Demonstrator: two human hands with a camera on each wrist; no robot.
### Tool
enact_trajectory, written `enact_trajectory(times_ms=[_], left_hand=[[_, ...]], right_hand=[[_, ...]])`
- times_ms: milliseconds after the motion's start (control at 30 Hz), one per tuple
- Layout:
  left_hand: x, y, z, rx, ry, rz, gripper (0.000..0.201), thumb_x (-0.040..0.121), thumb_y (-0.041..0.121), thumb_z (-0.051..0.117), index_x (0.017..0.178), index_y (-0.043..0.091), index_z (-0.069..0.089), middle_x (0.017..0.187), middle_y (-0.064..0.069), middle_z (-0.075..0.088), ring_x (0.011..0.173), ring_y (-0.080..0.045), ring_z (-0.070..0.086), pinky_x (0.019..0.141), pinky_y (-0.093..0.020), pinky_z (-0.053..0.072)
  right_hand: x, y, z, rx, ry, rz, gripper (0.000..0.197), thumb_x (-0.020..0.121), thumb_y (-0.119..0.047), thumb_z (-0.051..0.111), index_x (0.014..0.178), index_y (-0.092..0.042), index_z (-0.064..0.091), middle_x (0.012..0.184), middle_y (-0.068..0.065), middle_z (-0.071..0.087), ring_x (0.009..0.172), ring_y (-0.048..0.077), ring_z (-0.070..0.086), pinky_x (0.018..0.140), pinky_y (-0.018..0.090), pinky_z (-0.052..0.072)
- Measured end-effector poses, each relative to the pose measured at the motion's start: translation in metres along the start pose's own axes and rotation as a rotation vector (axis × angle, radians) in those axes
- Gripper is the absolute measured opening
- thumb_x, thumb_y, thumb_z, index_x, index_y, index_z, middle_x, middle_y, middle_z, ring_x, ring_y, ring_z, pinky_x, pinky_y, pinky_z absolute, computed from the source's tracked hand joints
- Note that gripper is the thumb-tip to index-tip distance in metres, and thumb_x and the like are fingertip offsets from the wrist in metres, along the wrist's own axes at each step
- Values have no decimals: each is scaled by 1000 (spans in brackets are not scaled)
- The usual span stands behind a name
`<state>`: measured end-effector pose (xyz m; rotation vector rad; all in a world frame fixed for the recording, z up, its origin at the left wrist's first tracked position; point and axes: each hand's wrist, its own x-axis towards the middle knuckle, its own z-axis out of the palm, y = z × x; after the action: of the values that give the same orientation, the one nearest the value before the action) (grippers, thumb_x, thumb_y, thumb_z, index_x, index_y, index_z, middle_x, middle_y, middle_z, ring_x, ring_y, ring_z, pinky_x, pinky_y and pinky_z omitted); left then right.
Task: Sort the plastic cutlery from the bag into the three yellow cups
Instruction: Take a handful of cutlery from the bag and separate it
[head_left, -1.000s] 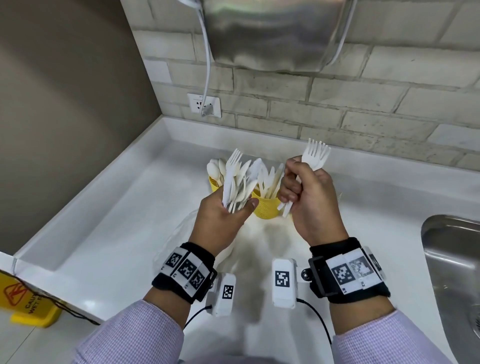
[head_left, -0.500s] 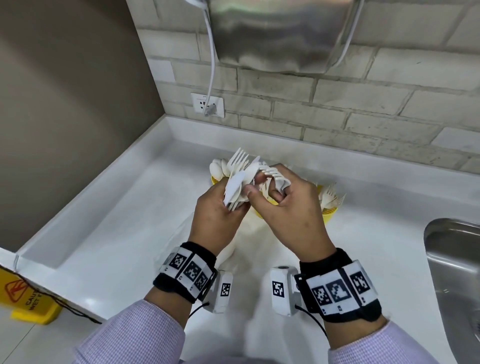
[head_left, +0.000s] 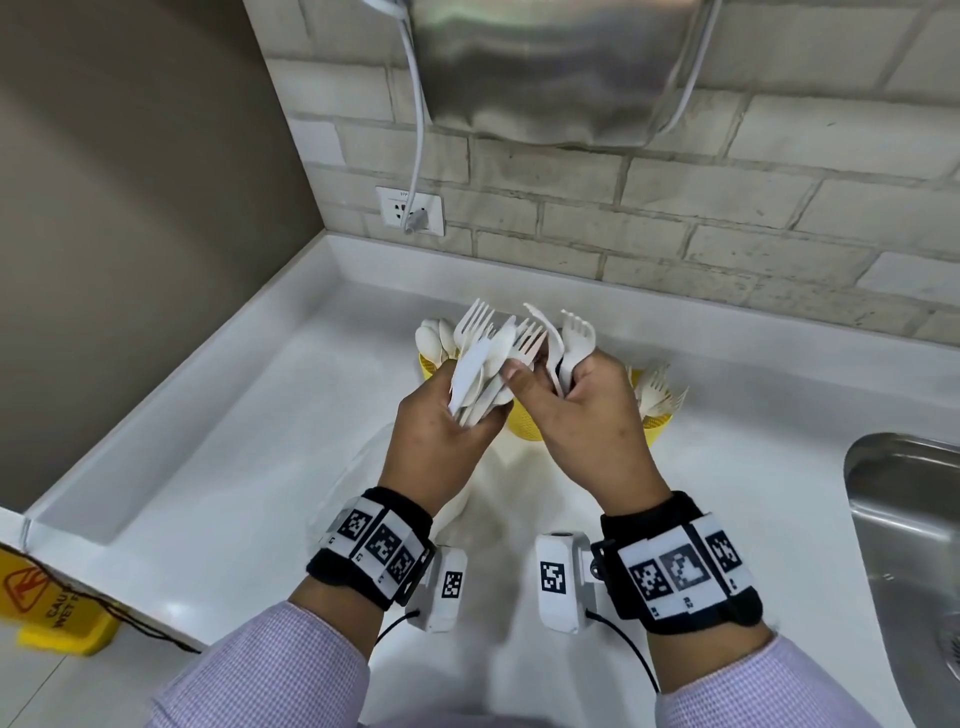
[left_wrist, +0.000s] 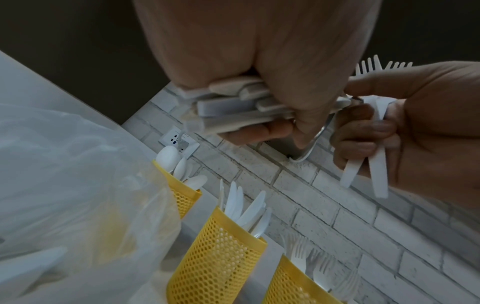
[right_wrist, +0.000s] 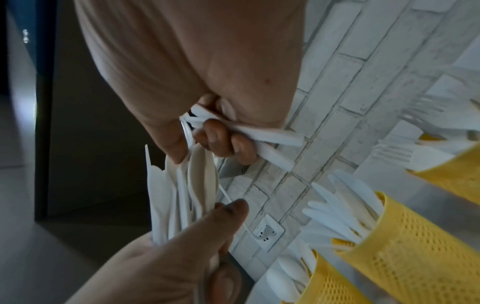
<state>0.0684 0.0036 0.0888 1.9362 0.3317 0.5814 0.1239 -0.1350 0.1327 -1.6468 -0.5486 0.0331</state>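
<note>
My left hand (head_left: 449, 415) grips a mixed bundle of white plastic cutlery (head_left: 483, 364) by the handles, heads fanned upward. My right hand (head_left: 576, 400) holds two forks (head_left: 574, 338) in its curled fingers, and its thumb touches a fork in the bundle. Three yellow mesh cups stand behind the hands. The spoon cup (left_wrist: 187, 197) is on the left, the knife cup (left_wrist: 221, 257) in the middle and the fork cup (head_left: 657, 418) on the right. The clear plastic bag (left_wrist: 64, 185) lies in front of the cups, under my left wrist.
A steel sink (head_left: 909, 519) is set into the white counter (head_left: 234, 467) on the right. A socket with a plugged cable (head_left: 410, 210) and a steel wall unit (head_left: 545, 67) are on the brick wall. A yellow wet-floor sign (head_left: 47, 608) stands low on the left.
My right hand came down and left from beside the bundle to meet it, still holding forks. The left hand has kept its grip and place.
</note>
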Motion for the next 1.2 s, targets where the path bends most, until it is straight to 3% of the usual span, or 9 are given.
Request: enact_trajectory(times_ms=[100, 200, 333, 467, 600, 767, 900, 1000, 1200], left_hand=[[2, 0, -1, 46, 5, 24, 31, 85, 21, 81, 112, 24, 68, 90, 12, 74, 83, -5, 70, 74, -19, 55], [2, -2, -2, 72, 5, 27, 27, 84, 22, 82, 106, 23, 68, 86, 10, 73, 79, -9, 67, 72, -23, 54], [2, -6, -3, 136, 15, 63, 29, 83, 24, 82, 107, 23, 67, 88, 10, 72, 79, -11, 65, 72, -23, 52], [2, 0, -6, 80, -27, 39, 28, 84, 21, 82, 107, 26, 68, 91, 10, 74, 84, -10, 69, 74, -20, 53], [-2, 13, -12, -66, -228, -94, 25, 87, 12, 80, 102, 30, 70, 84, 25, 74, 79, 6, 68, 69, -7, 47], [-5, 18, -15, -169, -362, -186, 20, 88, 2, 75, 84, 20, 67, 65, 14, 63, 53, -3, 54, 50, -16, 43], [-4, 20, -17, -196, -405, -207, 16, 88, -3, 71, 86, 12, 68, 65, 8, 61, 48, -7, 48, 47, -19, 42], [-4, 22, -20, -225, -473, -199, 21, 89, -9, 68, 85, 12, 68, 63, 8, 60, 48, -8, 47, 48, -21, 41], [-3, 29, -21, -226, -535, -171, 26, 89, -12, 64, 84, 13, 67, 59, 14, 58, 46, -7, 46, 46, -21, 40]], right_hand=[[2, -2, 2, 208, 91, 100, 26, 101, -12, 61, 77, -22, 60, 56, -15, 55, 50, 3, 47, 55, 22, 37], [11, -2, 0, 640, 241, 291, 23, 104, -10, 53, 81, -14, 50, 59, -1, 41, 50, 16, 34, 51, 32, 24], [19, -4, -12, 939, 385, 378, 11, 104, -16, 48, 96, -11, 53, 75, 9, 59, 64, 24, 59, 61, 33, 48], [26, -10, -19, 889, 418, 319, 20, 109, -26, 38, 122, -15, 47, 79, 15, 66, 62, 34, 68, 59, 40, 57], [34, -12, -18, 670, 437, 208, 9, 108, -31, 44, 111, -30, 52, 58, 2, 40, 40, 16, 32, 41, 21, 27], [40, -11, -24, 432, 152, 141, 6, 99, -15, 59, 95, -18, 60, 52, -7, 30, 41, 11, 23, 42, 19, 22], [45, -13, -30, 205, -209, 148, 27, 83, -13, 61, 105, -18, 76, 63, 11, 33, 46, 15, 24, 44, 22, 24], [49, -17, -32, 193, -379, 186, 27, 87, -12, 65, 110, -19, 77, 69, 8, 50, 51, 19, 25, 44, 22, 23], [51, -20, -28, 213, -474, 179, 12, 91, -24, 71, 100, -20, 77, 94, 41, 56, 77, 34, 46, 61, 43, 29]])
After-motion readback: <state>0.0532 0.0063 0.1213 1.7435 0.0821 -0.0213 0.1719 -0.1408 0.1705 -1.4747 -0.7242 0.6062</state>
